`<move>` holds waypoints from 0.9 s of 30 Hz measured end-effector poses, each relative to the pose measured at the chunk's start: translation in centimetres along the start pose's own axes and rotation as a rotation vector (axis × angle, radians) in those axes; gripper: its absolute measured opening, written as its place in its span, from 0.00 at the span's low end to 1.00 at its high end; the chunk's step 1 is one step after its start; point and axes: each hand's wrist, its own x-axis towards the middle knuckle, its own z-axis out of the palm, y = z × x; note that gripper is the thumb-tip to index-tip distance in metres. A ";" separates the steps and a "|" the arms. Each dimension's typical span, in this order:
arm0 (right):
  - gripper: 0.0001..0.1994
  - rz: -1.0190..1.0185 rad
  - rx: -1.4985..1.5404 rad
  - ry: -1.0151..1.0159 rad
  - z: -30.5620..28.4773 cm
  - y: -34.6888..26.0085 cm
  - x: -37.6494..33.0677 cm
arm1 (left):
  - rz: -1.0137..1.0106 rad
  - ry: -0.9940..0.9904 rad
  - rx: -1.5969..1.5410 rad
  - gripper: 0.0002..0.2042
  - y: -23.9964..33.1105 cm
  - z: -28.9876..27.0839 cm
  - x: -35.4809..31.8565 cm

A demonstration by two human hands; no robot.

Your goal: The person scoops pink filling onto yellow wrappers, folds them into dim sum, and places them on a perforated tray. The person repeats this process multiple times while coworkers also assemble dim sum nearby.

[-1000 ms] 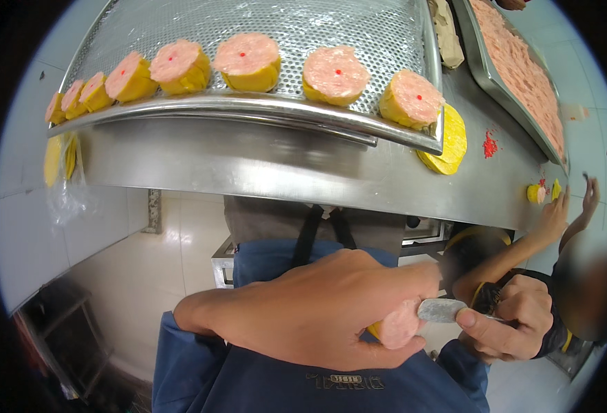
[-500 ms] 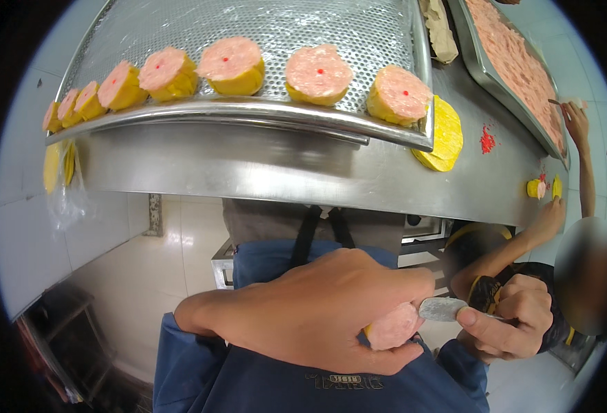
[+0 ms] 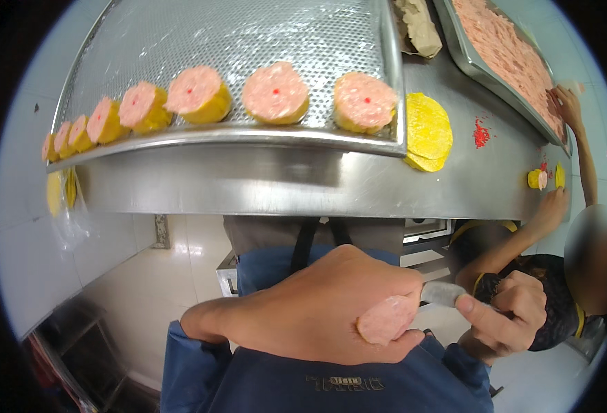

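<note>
My left hand (image 3: 317,303) is curled round a dumpling (image 3: 388,321), with its smooth pink filling facing up between thumb and forefinger. Most of the wrapper is hidden by my fingers. My right hand (image 3: 504,313) pinches a small flat metal spatula (image 3: 443,294). Its smeared blade is by my left forefinger, just beside the dumpling. Beyond my hands, a perforated metal tray (image 3: 262,136) lined with clear film bears a row of yellow-wrapped dumplings (image 3: 276,93), pink on top, most with a visible red dot.
A stack of round yellow wrappers (image 3: 429,131) lies right of the tray on the steel table (image 3: 248,182). Red bits (image 3: 481,132) are scattered farther right, near a deep tray of pink filling (image 3: 503,51). At right, a co-worker's hand (image 3: 555,203) is near another dumpling (image 3: 537,179).
The tray and its dumplings have shifted left and lower in view. The dumpling's yellow edge no longer shows in my left hand. The co-worker's far hand has moved onto the filling.
</note>
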 end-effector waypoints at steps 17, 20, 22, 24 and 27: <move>0.18 0.732 -0.273 0.132 3.4 8.2 -4.0 | 0.109 -0.020 0.082 0.24 -0.5 -1.3 0.7; 0.19 0.726 -0.204 0.185 3.0 8.0 -3.6 | 0.105 -0.048 0.140 0.20 -0.4 -1.5 1.1; 0.19 0.744 -0.179 0.175 2.5 7.9 -3.5 | 0.129 -0.052 0.162 0.18 -0.5 -1.5 1.6; 0.19 0.744 -0.176 0.157 2.3 7.9 -3.5 | 0.154 -0.034 0.162 0.16 -0.8 -1.3 1.9; 0.19 0.713 -0.210 0.125 2.5 8.3 -3.6 | 0.156 -0.043 0.179 0.15 -0.9 -1.2 2.1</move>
